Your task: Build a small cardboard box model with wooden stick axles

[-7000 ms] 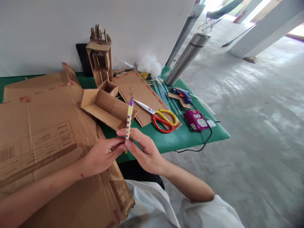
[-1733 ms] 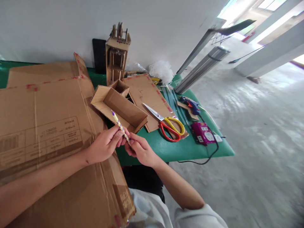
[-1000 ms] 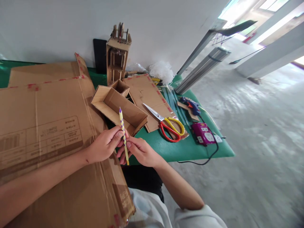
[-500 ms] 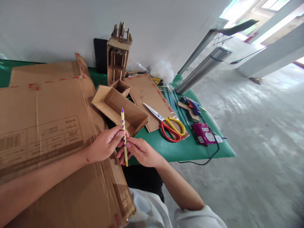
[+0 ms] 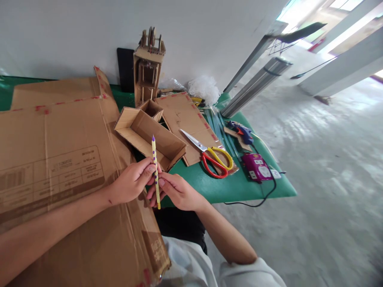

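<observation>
A thin yellow pencil with purple dots (image 5: 154, 159) stands nearly upright between both hands, purple end up. My left hand (image 5: 131, 184) pinches it from the left with thumb and fingers closed. My right hand (image 5: 176, 191) pinches it from the right, just below. Both hands hover over the front edge of a green table (image 5: 227, 185), above a large flattened cardboard sheet (image 5: 60, 159). An open cardboard tray (image 5: 149, 137) lies just behind the pencil tip.
Yellow-and-red scissors (image 5: 214, 157) lie on a cardboard piece right of the tray. A purple power strip (image 5: 256, 167), a blue glue gun (image 5: 241, 132) and clear sticks sit near the right edge. A small cardboard tower model (image 5: 147, 69) stands against the white wall.
The pencil swung from slanting up-left to nearly upright between the fingers. Over the last half second hands and pencil have hardly moved.
</observation>
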Tool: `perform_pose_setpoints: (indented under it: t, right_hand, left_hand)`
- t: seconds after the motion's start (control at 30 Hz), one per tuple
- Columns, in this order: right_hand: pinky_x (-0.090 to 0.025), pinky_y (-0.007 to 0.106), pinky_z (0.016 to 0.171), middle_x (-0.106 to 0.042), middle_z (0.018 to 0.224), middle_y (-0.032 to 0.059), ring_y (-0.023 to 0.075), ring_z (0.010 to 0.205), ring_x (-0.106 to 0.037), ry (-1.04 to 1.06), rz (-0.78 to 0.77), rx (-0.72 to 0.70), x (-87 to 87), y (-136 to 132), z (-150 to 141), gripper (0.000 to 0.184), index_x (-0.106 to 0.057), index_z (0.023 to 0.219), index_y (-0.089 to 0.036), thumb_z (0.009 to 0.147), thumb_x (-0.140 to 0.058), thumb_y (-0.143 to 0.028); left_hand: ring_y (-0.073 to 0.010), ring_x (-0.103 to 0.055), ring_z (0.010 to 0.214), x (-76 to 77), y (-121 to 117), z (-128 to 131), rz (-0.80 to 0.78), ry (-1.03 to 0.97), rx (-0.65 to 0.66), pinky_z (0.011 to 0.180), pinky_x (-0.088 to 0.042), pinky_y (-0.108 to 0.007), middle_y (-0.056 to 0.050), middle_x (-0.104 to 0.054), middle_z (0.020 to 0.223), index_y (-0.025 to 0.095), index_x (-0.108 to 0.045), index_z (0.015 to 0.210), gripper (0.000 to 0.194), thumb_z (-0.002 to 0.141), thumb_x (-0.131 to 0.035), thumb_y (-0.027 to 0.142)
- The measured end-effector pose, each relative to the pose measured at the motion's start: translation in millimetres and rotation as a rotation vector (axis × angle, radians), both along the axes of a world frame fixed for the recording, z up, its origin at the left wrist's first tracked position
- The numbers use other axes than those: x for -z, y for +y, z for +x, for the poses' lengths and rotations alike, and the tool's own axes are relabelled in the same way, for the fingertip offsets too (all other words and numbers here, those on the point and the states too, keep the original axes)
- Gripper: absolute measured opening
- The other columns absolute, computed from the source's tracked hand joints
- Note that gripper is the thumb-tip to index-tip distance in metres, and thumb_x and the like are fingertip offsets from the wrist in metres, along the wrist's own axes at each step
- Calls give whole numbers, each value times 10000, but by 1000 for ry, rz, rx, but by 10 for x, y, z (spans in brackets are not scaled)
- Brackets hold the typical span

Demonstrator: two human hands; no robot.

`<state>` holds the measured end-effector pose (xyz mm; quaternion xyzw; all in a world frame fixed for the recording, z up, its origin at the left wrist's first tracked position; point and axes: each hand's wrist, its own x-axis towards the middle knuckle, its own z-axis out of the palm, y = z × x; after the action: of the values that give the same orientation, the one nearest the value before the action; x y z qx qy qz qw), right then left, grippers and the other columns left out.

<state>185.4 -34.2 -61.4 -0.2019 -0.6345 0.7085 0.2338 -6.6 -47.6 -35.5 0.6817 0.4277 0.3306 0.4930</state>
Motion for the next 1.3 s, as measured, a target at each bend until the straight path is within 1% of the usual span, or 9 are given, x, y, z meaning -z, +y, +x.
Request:
perform_pose_setpoints:
  t: [0.2, 0.4, 0.67, 0.77, 0.93, 1.07, 1.17, 1.3]
  right_hand:
    - [-622, 265, 656, -730, 865, 73, 124, 639, -706, -18, -40, 12, -10, -9, 0, 415, -588, 1045, -162, 1030, -385, -524]
    - [-628, 285, 661, -724, 827, 67, 138, 656, -706, 0, -101, 19, 11, -18, 10, 399, -578, 1065, -167, 1030, -394, -519]
    - [-606, 262, 611, -702, 799, 46, 118, 606, -677, 14, -108, 31, 22, -20, -14, 384, -562, 1016, -161, 1021, -425, -519]
    - [-577, 243, 579, -675, 762, 24, 111, 578, -661, 14, -80, 60, 28, -27, -20, 373, -542, 993, -171, 1028, -408, -517]
    - [-461, 194, 447, -603, 690, -21, 88, 484, -596, -46, -13, 144, 37, -46, -31, 356, -505, 957, -184, 1044, -354, -495]
    - [-417, 183, 434, -558, 642, -46, 65, 443, -522, -58, 37, 202, 48, -67, -52, 329, -481, 900, -191, 1051, -320, -435]
    - [-400, 186, 428, -546, 631, -50, 59, 435, -482, -56, 29, 235, 50, -77, -61, 305, -479, 868, -192, 1038, -325, -393]
    - [-413, 197, 439, -565, 624, -46, 66, 435, -488, -24, -34, 250, 62, -79, -63, 252, -512, 888, -183, 1006, -347, -333]
  left_hand:
    - [-85, -536, 526, -4, 0, -4, 6, 20, -5, 497, -436, -189, 44, -507, 678, 181, -533, 950, 357, 1057, -341, 462]
    - [-88, -532, 541, 5, 10, -7, 21, 23, -17, 511, -438, -194, 38, -510, 692, 176, -543, 956, 366, 1053, -343, 467]
    - [-85, -520, 529, 19, 7, -9, -6, -6, 0, 495, -418, -189, 45, -507, 678, 185, -520, 942, 353, 1057, -341, 467]
    - [-89, -514, 568, 19, 4, -17, 14, 25, -8, 530, -417, -198, 37, -525, 690, 184, -515, 926, 345, 1063, -338, 447]
    - [-96, -499, 614, 22, 2, -22, 49, 53, -22, 570, -406, -219, 24, -555, 727, 175, -539, 976, 334, 1069, -336, 423]
    - [-93, -502, 628, 30, 2, -20, 74, 54, -21, 593, -408, -226, 28, -551, 739, 173, -535, 987, 318, 1071, -337, 406]
    - [-88, -500, 629, 40, 3, -20, 88, 52, -13, 607, -410, -228, 31, -545, 749, 175, -537, 998, 312, 1075, -329, 393]
    - [-83, -490, 626, 52, 3, -23, 89, 41, -9, 614, -407, -226, 37, -533, 750, 180, -541, 1016, 304, 1080, -323, 382]
